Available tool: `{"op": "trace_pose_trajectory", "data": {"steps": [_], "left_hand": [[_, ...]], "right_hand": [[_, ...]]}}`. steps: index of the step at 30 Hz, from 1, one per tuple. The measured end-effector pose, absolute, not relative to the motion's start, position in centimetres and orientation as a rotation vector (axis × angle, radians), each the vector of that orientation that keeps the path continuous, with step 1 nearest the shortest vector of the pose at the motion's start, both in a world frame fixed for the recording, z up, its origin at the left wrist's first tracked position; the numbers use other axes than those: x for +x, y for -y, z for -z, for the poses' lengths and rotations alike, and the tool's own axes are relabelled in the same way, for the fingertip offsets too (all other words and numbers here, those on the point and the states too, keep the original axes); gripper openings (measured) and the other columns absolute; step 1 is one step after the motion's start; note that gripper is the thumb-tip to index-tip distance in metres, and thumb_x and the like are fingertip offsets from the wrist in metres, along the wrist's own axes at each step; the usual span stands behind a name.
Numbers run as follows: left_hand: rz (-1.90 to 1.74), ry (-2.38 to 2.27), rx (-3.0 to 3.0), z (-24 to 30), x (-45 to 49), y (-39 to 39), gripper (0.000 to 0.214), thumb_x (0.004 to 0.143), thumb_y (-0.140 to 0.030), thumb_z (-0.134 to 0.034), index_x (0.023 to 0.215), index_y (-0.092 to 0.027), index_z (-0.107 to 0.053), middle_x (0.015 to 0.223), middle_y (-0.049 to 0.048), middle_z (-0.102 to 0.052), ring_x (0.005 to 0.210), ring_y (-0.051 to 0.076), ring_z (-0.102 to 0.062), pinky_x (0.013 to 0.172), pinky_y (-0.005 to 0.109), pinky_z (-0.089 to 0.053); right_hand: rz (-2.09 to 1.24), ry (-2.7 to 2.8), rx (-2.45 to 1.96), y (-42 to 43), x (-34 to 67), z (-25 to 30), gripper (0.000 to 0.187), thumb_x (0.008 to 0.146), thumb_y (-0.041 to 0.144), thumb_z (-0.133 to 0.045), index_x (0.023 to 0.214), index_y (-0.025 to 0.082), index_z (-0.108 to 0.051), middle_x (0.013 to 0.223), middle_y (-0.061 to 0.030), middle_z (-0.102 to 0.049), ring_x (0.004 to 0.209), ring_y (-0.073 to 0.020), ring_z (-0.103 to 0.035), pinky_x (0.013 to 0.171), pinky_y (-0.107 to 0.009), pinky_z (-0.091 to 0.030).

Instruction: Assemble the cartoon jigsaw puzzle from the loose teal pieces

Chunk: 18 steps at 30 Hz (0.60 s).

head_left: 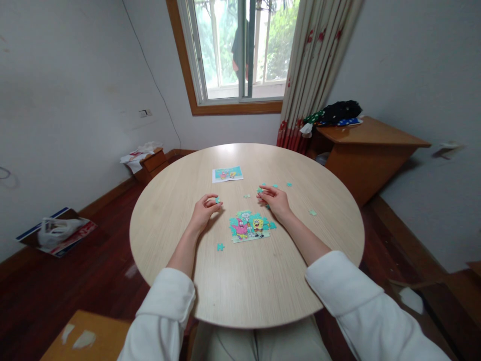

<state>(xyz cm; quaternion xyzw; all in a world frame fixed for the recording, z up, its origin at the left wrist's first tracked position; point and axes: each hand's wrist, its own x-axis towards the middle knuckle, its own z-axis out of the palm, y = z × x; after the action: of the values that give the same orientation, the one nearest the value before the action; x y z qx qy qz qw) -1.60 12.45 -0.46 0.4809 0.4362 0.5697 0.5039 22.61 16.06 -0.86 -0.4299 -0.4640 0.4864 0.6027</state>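
Note:
A partly joined cartoon jigsaw puzzle [249, 228] lies on the round table, showing a pink starfish and a yellow sponge figure, with an uneven upper edge. To its upper left, my left hand [205, 210] pinches a teal puzzle piece [217, 200]. My right hand [276, 201] hovers at the upper right of the puzzle, its fingers closed around another teal piece [259, 190]. Some loose pieces lie partly hidden behind that hand. One loose teal piece [220, 246] rests left of the puzzle, and a pale piece [246, 196] sits between my hands.
The round wooden table [169, 215] carries a picture sheet [227, 174] at the back. Loose pieces lie on the right, among them a pale green one [312, 212] and a teal one [289, 184]. A desk [376, 145] with clothes stands behind right. A person is outside the window [240, 55].

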Motion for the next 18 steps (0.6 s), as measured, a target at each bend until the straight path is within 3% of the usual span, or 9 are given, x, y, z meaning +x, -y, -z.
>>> {"op": "trace_pose_trajectory", "data": {"steps": [18], "left_hand": [[-1.359,-1.068,1.180,0.42,-1.55,-12.47,0.045,0.051,-0.031,-0.080,0.089,-0.017,-0.061,0.066,-0.0022,-0.063,0.063,0.011,-0.057,0.065,0.027,-0.047]], "right_hand": [[-1.088,1.106,-1.007,-16.12,22.80,0.96,0.042,0.053,0.037,-0.074,0.089,0.016,-0.066,0.068,-0.0004,-0.064,0.058,-0.0125,-0.061,0.050,-0.026,-0.051]]}}
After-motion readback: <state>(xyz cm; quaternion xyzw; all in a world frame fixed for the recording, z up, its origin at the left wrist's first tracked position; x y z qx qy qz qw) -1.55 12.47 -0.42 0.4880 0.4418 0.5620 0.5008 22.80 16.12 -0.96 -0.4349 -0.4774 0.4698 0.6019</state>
